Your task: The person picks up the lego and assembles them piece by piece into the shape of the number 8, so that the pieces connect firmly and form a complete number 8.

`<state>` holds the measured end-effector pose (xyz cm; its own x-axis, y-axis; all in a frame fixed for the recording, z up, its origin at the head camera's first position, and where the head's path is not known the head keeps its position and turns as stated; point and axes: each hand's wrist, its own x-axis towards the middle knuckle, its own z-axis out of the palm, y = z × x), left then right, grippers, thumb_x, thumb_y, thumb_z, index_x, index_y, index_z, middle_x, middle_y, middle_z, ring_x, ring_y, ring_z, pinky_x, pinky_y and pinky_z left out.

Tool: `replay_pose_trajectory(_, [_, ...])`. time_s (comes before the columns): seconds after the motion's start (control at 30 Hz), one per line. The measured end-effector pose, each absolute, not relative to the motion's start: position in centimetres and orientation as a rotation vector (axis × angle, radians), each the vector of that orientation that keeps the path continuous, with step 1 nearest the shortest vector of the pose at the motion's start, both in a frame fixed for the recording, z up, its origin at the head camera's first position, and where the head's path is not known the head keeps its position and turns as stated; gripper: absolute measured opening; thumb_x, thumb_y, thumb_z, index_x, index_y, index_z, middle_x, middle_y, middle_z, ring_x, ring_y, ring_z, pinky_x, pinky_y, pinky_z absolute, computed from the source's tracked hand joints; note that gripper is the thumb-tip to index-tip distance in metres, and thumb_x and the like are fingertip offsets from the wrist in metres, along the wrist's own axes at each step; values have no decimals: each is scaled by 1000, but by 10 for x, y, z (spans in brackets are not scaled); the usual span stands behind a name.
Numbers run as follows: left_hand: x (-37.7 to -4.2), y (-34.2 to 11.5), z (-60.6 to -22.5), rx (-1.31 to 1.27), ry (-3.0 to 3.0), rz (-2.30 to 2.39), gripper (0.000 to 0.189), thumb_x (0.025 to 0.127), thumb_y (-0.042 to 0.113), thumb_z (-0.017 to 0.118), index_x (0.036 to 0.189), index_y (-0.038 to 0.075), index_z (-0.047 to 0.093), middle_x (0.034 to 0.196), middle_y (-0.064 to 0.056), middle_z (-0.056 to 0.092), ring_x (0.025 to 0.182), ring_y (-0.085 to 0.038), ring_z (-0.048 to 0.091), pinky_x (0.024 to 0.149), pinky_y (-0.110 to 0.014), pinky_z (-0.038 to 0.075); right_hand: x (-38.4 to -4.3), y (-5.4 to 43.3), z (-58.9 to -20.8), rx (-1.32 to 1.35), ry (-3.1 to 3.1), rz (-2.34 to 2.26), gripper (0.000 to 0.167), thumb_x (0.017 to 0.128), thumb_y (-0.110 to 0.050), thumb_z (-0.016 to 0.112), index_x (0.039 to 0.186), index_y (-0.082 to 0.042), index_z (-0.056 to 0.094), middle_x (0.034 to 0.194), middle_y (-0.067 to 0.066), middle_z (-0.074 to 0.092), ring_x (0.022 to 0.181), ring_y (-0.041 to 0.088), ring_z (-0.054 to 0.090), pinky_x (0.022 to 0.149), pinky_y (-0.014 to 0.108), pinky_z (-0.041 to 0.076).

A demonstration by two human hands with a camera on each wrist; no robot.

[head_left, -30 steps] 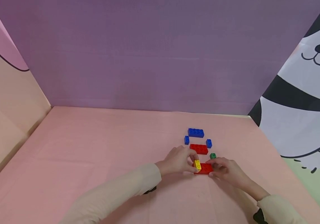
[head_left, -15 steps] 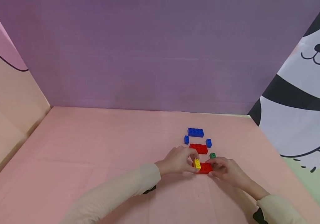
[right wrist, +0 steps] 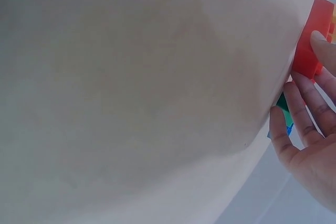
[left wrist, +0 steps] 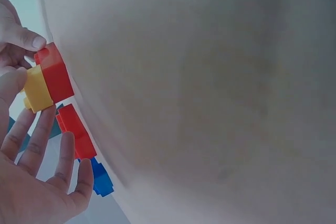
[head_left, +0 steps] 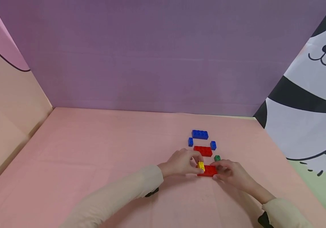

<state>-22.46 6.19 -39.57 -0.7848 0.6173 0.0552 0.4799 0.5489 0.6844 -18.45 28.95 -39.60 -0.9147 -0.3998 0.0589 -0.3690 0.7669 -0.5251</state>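
Observation:
My left hand (head_left: 181,163) pinches a small yellow building brick (head_left: 201,166) between thumb and fingers. That yellow brick sits on the left end of the nearer red building brick (head_left: 209,171); in the left wrist view the yellow brick (left wrist: 38,88) meets the studded side of the red one (left wrist: 56,72). With thumb and fingertips, my right hand (head_left: 234,175) grips the right end of the same red brick, which lies on the pink table. The right wrist view shows the thumb on the red brick's (right wrist: 311,43) near side, and only a sliver of yellow beyond it.
Behind the hands lies another red brick (head_left: 203,151), with a small green brick (head_left: 217,157) near my right fingertips. Farther back are two small blue bricks (head_left: 190,142) and a larger blue brick (head_left: 200,134). A purple backdrop (head_left: 157,57) rises at the pink table's (head_left: 94,142) far edge.
The yellow brick appears slightly lower against the red brick, with the left hand still pinching it. Both hands otherwise stay in place; the head view shifts slightly.

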Motion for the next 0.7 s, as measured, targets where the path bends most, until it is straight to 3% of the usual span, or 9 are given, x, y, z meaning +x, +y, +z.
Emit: replay_pose_trajectory(0.7, [-226, 62, -392, 886, 2570, 1062, 22, 74, 30, 75, 92, 28, 62, 89, 15, 61, 83, -3, 57, 65, -15, 44, -192, 292, -388, -753, 2815, -826, 39, 77, -13, 72, 113, -4, 60, 106, 15, 64, 89, 26, 62, 72, 33, 55])
